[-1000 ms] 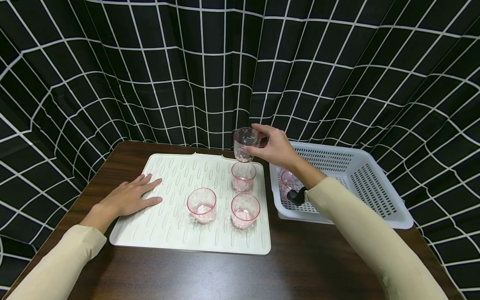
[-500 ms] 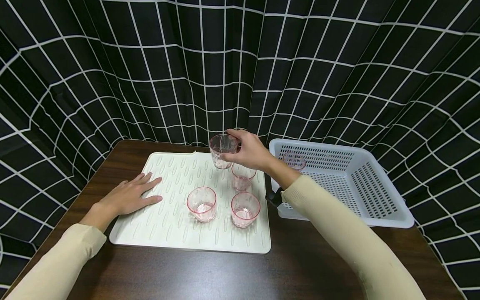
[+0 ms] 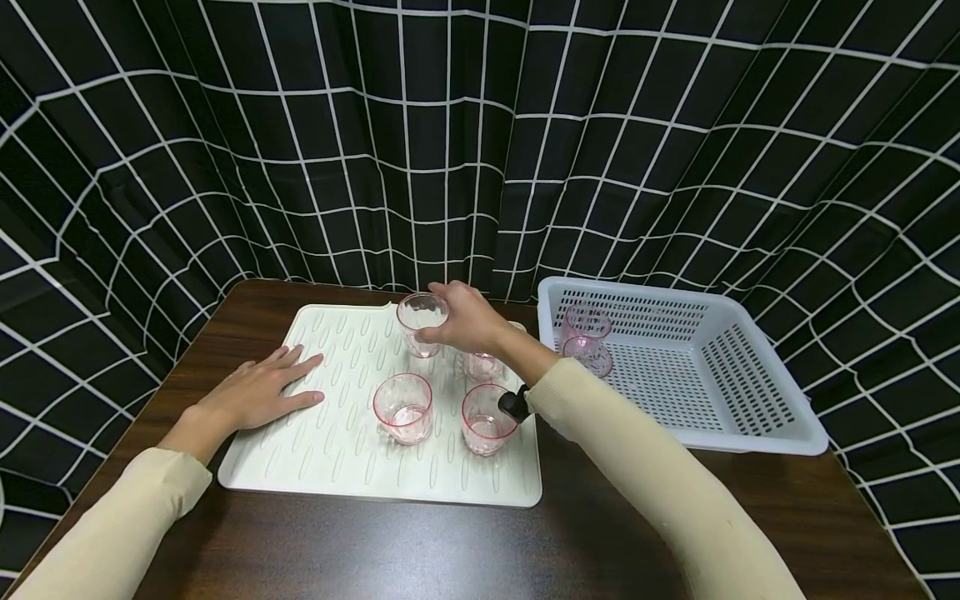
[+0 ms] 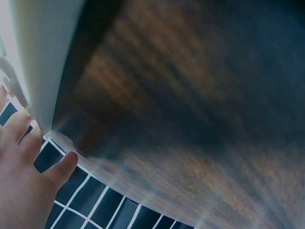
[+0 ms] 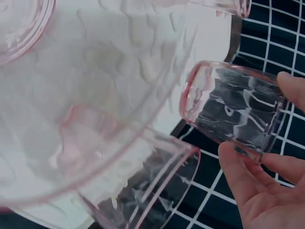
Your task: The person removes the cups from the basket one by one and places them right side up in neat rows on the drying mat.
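My right hand point(image 3: 471, 321) grips a clear pink-tinted drinking glass point(image 3: 422, 321) by its side, thumb in front, over the back of the white ribbed drying mat point(image 3: 330, 450). In the right wrist view the held glass point(image 5: 233, 107) sits between thumb and fingers; whether its base touches the mat I cannot tell. Just right of it stands another glass point(image 3: 482, 367), partly hidden by the right hand. Two more glasses stand nearer the front, a left one point(image 3: 403, 410) and a right one point(image 3: 486, 423). My left hand point(image 3: 251, 393) lies spread on the mat's left edge.
A pale blue-grey plastic basket point(image 3: 750, 442) stands right of the mat. Pink glassware point(image 3: 587, 325) shows at its left end; one or two pieces, I cannot tell. Brown wooden table point(image 3: 337, 542) surrounds the mat. Black curtain point(image 3: 375, 125) with white grid lines hangs behind.
My right hand has carried the glass left from beside the basket, then lowered it toward the mat's back. The glassware in the basket has come into fuller view. My left hand has stayed put.
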A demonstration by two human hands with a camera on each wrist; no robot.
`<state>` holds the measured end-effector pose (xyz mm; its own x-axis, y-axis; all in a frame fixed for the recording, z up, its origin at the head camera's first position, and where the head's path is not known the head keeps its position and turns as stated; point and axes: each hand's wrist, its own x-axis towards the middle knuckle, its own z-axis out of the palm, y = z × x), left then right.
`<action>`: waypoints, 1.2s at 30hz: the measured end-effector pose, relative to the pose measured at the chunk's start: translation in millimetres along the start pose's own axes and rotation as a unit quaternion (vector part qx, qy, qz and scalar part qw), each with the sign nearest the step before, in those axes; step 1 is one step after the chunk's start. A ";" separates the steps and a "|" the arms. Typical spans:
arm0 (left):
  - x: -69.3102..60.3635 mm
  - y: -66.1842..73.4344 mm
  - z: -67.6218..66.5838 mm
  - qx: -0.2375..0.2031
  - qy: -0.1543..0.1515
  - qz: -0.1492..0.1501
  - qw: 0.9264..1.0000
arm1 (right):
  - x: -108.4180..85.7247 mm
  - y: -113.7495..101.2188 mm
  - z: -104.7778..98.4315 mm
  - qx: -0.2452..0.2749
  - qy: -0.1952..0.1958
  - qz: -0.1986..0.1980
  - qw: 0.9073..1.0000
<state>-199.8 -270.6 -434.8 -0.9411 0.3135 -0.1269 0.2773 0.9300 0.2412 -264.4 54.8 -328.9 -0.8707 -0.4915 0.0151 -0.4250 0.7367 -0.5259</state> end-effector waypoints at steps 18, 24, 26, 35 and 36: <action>0.2 0.2 -0.1 0.002 0.001 0.004 1.000 | 4.3 0.0 23.0 -0.058 -0.051 0.010 0.997; -0.8 0.9 -0.7 0.001 0.004 0.005 1.000 | 3.3 -1.7 25.6 -0.053 -0.063 0.024 0.996; -0.9 0.7 -0.7 0.002 0.003 0.004 1.000 | 2.7 -2.3 25.3 -0.050 -0.067 0.029 0.996; -0.5 -1.2 -0.2 -0.003 0.002 0.003 1.000 | -5.3 -9.8 6.7 -0.040 -0.068 -0.008 0.997; -0.5 -1.2 -0.2 -0.003 0.003 0.003 1.000 | -7.2 -10.4 2.1 -0.037 -0.063 -0.016 0.997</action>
<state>-199.7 -271.9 -434.9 -0.9405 0.3185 -0.1187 0.2825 0.9266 0.2484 -253.2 49.7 -325.2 -0.8205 -0.5661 -0.0795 -0.4730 0.7503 -0.4618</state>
